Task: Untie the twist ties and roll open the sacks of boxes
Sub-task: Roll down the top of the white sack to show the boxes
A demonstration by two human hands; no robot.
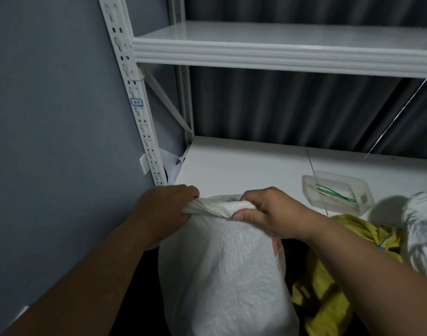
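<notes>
Below the shelf edge, your left hand and right hand gripped the white sack's rolled rim with curled fingers; soft, crinkly, likely light—best held at the rim.

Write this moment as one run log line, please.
left hand: grips sack rim | right hand: grips rim | white sack: upright, mouth gathered | tray: holds ties

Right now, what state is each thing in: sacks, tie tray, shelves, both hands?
White sack: upright, mouth rolled, gripped at rim.
Left hand: grips the rim's left side.
Right hand: grips the rim's right side.
Yellow sack: slumped beside it.
Clear tray: open, holding twist ties.
Upper shelf: bare where visible.
</notes>
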